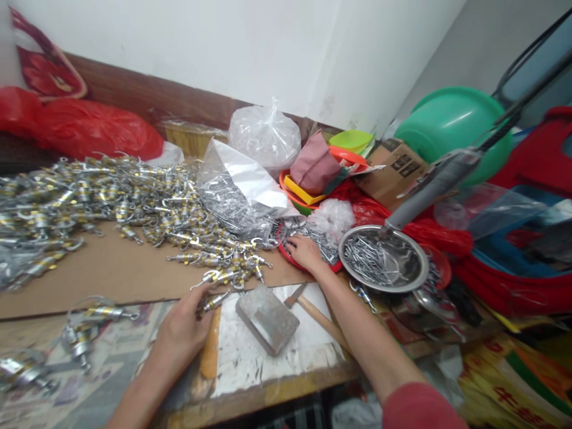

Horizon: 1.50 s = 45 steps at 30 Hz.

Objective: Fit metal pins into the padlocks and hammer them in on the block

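Note:
My left hand is closed around a silver-and-yellow hooked metal fitting at the left edge of a white sheet. More such fittings lie just beyond it, at the near end of a large heap. My right hand reaches into a red basket of small metal parts, its fingers curled down among them. What its fingertips grip is hidden. Between my arms, a grey metal block rests on the sheet, beside a hammer with a wooden handle.
A steel bowl of metal pins stands right of the basket, under a grey pole-like tool. A plastic bag of metal pins lies behind. The fitting heap covers the back left. Loose fittings lie front left.

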Tool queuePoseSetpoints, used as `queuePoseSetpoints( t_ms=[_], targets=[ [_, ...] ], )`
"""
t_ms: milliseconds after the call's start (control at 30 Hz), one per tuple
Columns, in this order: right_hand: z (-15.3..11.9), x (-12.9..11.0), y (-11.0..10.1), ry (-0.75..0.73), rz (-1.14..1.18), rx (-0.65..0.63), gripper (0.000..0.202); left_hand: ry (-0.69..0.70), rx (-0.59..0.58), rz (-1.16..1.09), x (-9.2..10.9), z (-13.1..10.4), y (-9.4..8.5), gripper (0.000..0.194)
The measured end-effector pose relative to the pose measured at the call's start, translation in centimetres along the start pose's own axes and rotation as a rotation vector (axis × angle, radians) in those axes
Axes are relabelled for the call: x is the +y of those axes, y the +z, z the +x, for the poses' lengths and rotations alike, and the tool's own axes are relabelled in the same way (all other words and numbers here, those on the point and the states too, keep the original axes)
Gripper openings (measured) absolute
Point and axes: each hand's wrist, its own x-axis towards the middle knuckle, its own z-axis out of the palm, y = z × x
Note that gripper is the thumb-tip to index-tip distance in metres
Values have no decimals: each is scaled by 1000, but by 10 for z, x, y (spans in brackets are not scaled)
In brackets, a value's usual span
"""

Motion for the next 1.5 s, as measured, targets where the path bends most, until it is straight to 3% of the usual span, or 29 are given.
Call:
queuePoseSetpoints(
  t_ms=[167,367,467,567,667,767,900,1000,1067,1167,1267,1433,1500],
  targets=[
    [-29,23,-14,-22,7,9,20,-14,27,70,2,-16,-4,33],
    [-40,36,-22,80,18,149,26,-27,133,62,2,-26,-6,22],
    [-46,40,-24,116,52,169,24,-111,203,-50,9,-30,-17,21],
    [-50,46,-26,137,118,198,22,-256,235,-261,25,-33,-28,35],
    [-53,46,-30,165,212,250,27,-178,179,-395,44,-37,-27,31],
    [-61,26,-35,155,341,288,25,-26,88,-474,59,-41,-13,22],
    [-95,-33,-38,13,546,226,13,23,108,-548,68,-46,8,9],
    [-125,-75,-37,-182,746,122,11,-15,125,-649,68,-50,16,33],
    [-139,-91,-37,-313,861,86,16,-20,103,-720,66,-51,17,50],
    [-146,-95,-39,-445,841,93,22,17,65,-738,65,-51,16,59],
    [-144,-89,-41,-515,806,90,24,50,60,-677,66,-48,13,54],
    [-144,-85,-43,-500,859,70,25,178,151,-496,68,-45,5,11],
    [-148,-86,-44,-519,897,86,25,178,143,-511,69,-46,3,8]
  ],
)
